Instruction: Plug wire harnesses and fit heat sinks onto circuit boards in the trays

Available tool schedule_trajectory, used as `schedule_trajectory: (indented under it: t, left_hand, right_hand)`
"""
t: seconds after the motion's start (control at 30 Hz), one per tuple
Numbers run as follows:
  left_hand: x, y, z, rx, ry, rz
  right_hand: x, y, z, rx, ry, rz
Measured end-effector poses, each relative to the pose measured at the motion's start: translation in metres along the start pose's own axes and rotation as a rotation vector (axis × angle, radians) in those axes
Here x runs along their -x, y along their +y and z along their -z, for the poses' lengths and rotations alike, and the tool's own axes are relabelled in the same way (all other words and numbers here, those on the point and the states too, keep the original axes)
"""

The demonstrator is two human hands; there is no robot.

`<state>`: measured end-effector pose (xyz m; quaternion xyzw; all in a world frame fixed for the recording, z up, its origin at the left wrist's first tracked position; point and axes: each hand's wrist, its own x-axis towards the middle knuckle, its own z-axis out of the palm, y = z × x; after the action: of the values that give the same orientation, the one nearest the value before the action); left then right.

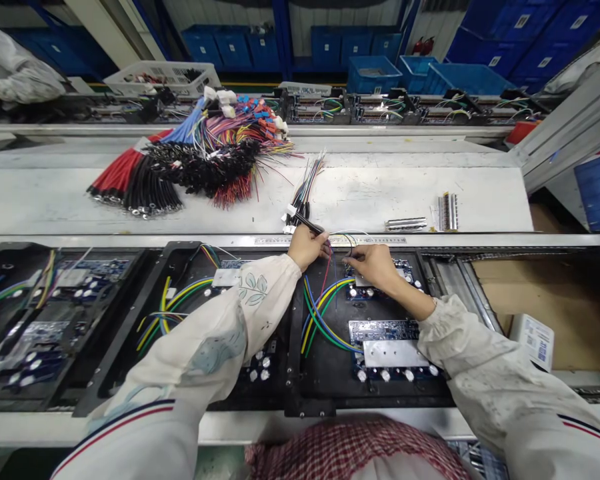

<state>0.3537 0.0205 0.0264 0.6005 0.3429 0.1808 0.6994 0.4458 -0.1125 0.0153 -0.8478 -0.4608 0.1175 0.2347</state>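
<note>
My left hand (306, 247) is closed around a bundle of thin coloured wires (307, 183) with white connectors, whose free ends fan out over the white bench. My right hand (375, 263) pinches a thin wire at the top edge of a black tray (330, 373). That tray holds blue circuit boards (385, 330) and looped blue, yellow and green cables (320, 313). Both hands meet at the tray's far rim, a few centimetres apart.
A big pile of red, black and multicoloured wire harnesses (200, 160) lies on the bench at left. Metal parts (447, 212) lie at right. More black trays (40, 313) sit to the left; a cardboard box (545, 300) is right. Another person's sleeve (20, 77) shows far left.
</note>
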Motion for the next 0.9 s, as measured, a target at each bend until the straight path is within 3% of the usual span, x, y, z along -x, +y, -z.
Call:
schedule_trajectory:
  t: [0.23, 0.4, 0.6, 0.9]
  left_hand:
    - [0.0, 0.003, 0.001, 0.008, 0.001, 0.02]
    - [0.0, 0.004, 0.001, 0.008, 0.003, 0.021]
    - [-0.003, -0.004, 0.002, -0.025, -0.038, -0.002]
    - [-0.005, -0.008, 0.002, -0.053, -0.055, -0.012]
  right_hand:
    - [0.011, -0.007, 0.015, 0.05, -0.056, 0.039]
    - [0.024, -0.016, 0.023, -0.052, -0.224, 0.139]
    - [0.006, -0.006, 0.005, 0.013, 0.039, -0.027]
    - [0.002, 0.001, -0.005, 0.065, 0.027, -0.066]
